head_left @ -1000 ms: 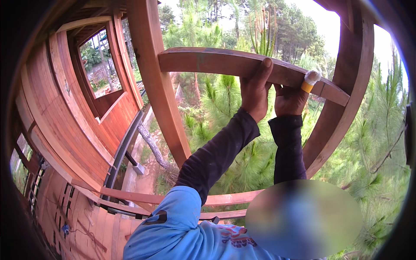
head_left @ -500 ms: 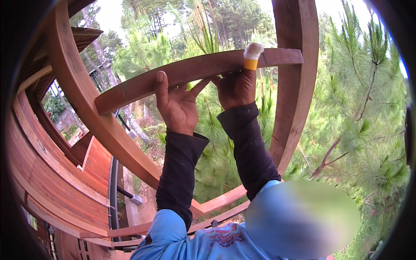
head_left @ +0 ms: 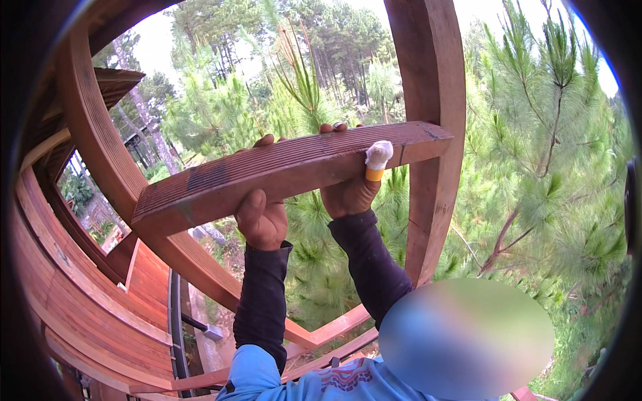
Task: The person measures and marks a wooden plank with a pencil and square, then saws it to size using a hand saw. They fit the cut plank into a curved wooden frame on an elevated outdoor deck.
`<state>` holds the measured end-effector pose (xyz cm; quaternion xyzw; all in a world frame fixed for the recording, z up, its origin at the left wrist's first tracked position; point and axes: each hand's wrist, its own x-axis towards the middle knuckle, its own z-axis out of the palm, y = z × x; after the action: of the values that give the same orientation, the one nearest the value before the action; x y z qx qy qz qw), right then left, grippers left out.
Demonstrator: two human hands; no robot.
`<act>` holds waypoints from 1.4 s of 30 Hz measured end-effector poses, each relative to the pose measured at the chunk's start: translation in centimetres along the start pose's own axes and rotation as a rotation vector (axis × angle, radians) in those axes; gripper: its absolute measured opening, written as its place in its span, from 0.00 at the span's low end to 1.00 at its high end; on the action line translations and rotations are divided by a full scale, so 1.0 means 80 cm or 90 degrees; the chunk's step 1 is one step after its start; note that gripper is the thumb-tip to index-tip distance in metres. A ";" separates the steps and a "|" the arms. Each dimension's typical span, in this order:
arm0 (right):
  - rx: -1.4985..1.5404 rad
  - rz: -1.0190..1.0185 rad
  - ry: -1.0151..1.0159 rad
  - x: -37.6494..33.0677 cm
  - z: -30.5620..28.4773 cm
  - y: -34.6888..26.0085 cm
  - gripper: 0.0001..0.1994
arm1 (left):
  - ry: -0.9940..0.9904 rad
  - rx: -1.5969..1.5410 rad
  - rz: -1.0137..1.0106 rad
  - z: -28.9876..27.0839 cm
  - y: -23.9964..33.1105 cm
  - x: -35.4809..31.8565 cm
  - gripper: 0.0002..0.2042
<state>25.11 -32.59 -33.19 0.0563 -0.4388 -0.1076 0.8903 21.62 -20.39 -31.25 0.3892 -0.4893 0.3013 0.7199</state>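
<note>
A short reddish-brown wooden plank (head_left: 281,175) spans between two timber posts, its finely grooved face turned up. Dark smudges mark that face. My left hand (head_left: 263,222) grips it left of the middle, thumb on the near side and fingertips over the far edge. To the right, my right hand (head_left: 351,197) is wrapped round it the same way. White wrapping with a yellow band (head_left: 376,166) covers the right thumb. The plank's left end lies against or in front of the left post (head_left: 110,147); its right end meets the right post (head_left: 438,134). Whether either end is fixed I cannot tell.
Lower timber rails (head_left: 341,324) run below my arms. Curved reddish plank cladding (head_left: 87,287) and a dark pipe with a bracket (head_left: 212,332) lie at the left. Pine branches (head_left: 528,200) fill the right side, beyond the frame. The ground shows far below.
The plank has come lower in view and rolled, so its grooved face now shows. My fingers now curl over its far edge, where before they supported it from below.
</note>
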 end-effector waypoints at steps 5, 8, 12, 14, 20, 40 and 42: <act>0.017 0.155 -0.013 0.023 0.014 0.006 0.26 | 0.094 0.108 0.102 0.026 0.013 -0.023 0.36; -0.056 0.166 -0.009 0.060 0.024 0.024 0.29 | 0.131 0.079 0.058 0.023 0.026 0.003 0.34; -0.148 0.150 0.000 0.094 0.039 0.016 0.33 | 0.147 0.021 0.053 0.025 0.014 0.047 0.29; -0.140 0.149 0.020 0.112 0.041 0.019 0.32 | 0.146 0.029 0.066 0.025 0.009 0.056 0.28; -0.072 0.154 -0.014 0.134 0.021 0.026 0.25 | 0.153 0.017 0.041 0.020 0.002 0.077 0.26; -0.181 0.196 -0.116 0.143 0.025 0.016 0.34 | 0.174 -0.047 -0.063 0.016 0.049 0.063 0.19; -0.178 0.207 -0.126 0.140 0.022 0.013 0.35 | 0.176 -0.031 -0.071 0.016 0.050 0.060 0.20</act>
<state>30.51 -34.34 -23.30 -0.1498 -0.5082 -0.0275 0.8477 19.35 -19.17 -25.41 0.3526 -0.3703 0.2996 0.8055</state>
